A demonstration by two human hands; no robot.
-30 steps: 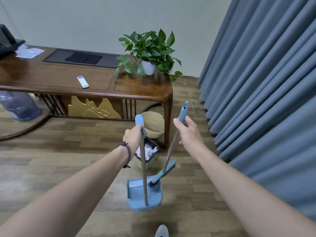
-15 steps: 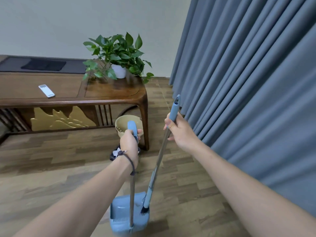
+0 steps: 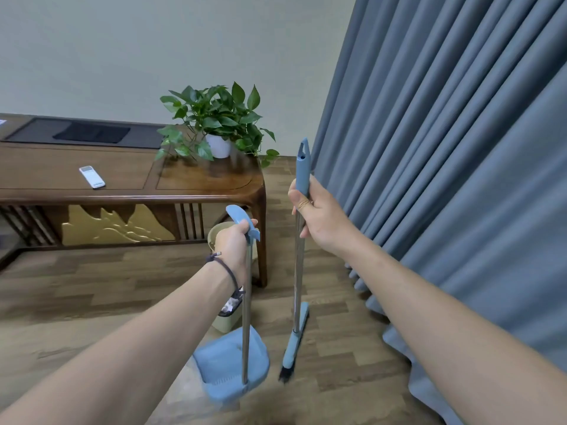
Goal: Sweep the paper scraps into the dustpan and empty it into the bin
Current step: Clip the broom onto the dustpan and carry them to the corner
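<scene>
My left hand (image 3: 234,250) grips the blue top of the dustpan's long metal handle. The blue dustpan (image 3: 228,365) hangs low over the wood floor with nothing visible in its tray. My right hand (image 3: 319,216) holds the blue grip of the broom (image 3: 296,342), which stands nearly upright, its black bristles near the floor to the right of the dustpan. Behind my left forearm stands the small pale bin (image 3: 228,317) with white paper scraps inside, mostly hidden by the arm.
A dark wooden table (image 3: 129,196) stands on the left with a potted plant (image 3: 216,127), a white remote (image 3: 92,177) and a black mat. A beige pail (image 3: 216,236) sits under its right end. Grey-blue curtains (image 3: 445,167) fill the right side.
The broom has come out of the dustpan and now stands apart to its right, more upright. The view has swung, so the table and bin sit differently in frame.
</scene>
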